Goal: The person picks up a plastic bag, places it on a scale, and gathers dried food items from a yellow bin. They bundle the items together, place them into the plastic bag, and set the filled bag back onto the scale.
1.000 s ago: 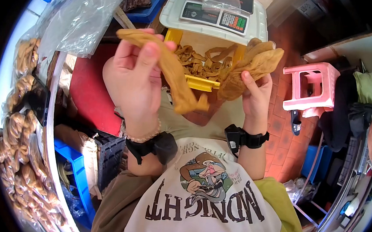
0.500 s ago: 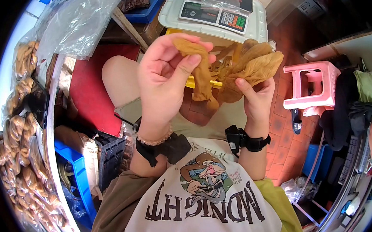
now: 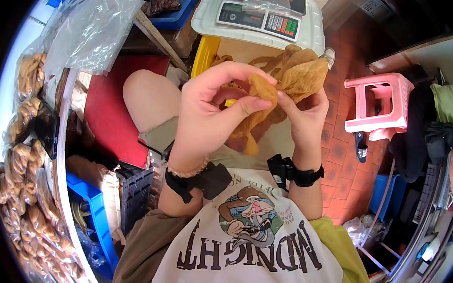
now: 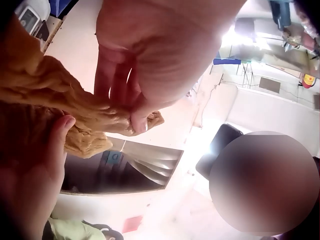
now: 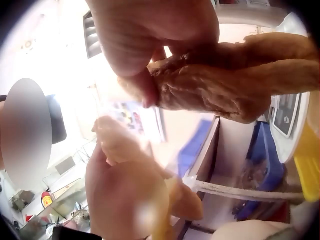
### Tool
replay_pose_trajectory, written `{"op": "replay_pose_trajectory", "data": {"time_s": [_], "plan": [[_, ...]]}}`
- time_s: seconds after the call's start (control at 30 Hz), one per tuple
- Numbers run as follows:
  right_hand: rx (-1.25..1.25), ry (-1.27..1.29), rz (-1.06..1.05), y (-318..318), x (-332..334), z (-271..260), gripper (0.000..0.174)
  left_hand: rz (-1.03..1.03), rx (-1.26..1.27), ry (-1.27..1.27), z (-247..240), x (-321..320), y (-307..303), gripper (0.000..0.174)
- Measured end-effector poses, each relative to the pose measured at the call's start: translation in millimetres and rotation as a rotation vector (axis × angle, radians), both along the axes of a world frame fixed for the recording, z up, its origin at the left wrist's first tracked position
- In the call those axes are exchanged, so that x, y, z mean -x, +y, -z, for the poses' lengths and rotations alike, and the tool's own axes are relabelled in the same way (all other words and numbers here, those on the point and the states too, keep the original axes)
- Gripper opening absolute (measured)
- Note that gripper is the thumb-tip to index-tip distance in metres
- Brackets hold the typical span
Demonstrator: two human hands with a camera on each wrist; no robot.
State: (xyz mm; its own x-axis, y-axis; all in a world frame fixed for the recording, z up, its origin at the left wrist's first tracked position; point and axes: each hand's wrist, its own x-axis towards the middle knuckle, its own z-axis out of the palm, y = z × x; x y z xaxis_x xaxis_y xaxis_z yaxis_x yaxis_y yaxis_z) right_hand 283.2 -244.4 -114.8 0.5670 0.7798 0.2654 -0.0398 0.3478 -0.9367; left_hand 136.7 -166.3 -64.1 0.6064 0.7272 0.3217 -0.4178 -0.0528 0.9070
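Observation:
My left hand (image 3: 208,106) pinches a brown, wrinkled strip of what looks like dried food (image 3: 263,91) between thumb and fingers, its lower end hanging down. Beside it, my right hand (image 3: 312,121) grips a thicker bundle of similar brown strips (image 3: 302,68), thumb toward me. Both thumbs are close together where strip and bundle overlap. The left wrist view shows the long folds of the bundle (image 4: 50,85) and the left thumb pressing a narrow end. Behind the hands stands a yellow bin (image 3: 205,50), mostly covered by them.
A digital scale (image 3: 258,18) sits on a white lid (image 3: 206,22) over the bin. To the left are clear plastic bags (image 3: 95,32), packed brown goods (image 3: 36,202) and a blue crate (image 3: 93,206). A pink stool (image 3: 379,102) stands on the tiled floor at right.
My left hand has moved right with its strip, from apart to up against the bundle. The right hand has stayed near its place, and its thumb now meets the strip.

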Motion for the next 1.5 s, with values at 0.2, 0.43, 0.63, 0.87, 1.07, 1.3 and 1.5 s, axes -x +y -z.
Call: {"op": "replay_pose_trajectory", "data": {"time_s": [0.2, 0.43, 0.63, 0.87, 1.07, 1.3, 1.5], "plan": [[-0.062, -0.034, 0.047, 1.3, 1.2, 3.3, 0.049, 0.069, -0.045, 0.068, 3.0, -13.7, -10.1, 0.026], [-0.036, -0.016, 0.069, 4.7, 3.5, 4.5, 0.054, -0.211, -0.592, 0.174, 15.7, -31.3, -8.5, 0.022], [-0.099, -0.128, 0.009, 6.7, 2.4, 4.0, 0.059, -0.4, -0.676, 0.209, 26.7, -34.8, -10.6, 0.03], [-0.057, -0.174, 0.031, 0.8, -4.1, 6.9, 0.056, -0.391, -0.588, 0.099, 34.0, -37.9, -8.7, 0.032], [-0.258, 0.217, -0.086, -20.8, -34.7, 2.0, 0.067, -0.371, -0.103, -0.098, 20.6, -25.2, 2.8, 0.026], [-0.415, 0.02, -0.531, -14.9, -44.2, 21.1, 0.092, -0.513, -0.308, 0.15, 28.4, -39.9, -0.4, 0.018], [-0.05, 0.243, -0.342, -21.7, -14.0, 7.2, 0.078, -0.403, -0.194, 0.122, 20.5, -35.8, -8.1, 0.018]]}}
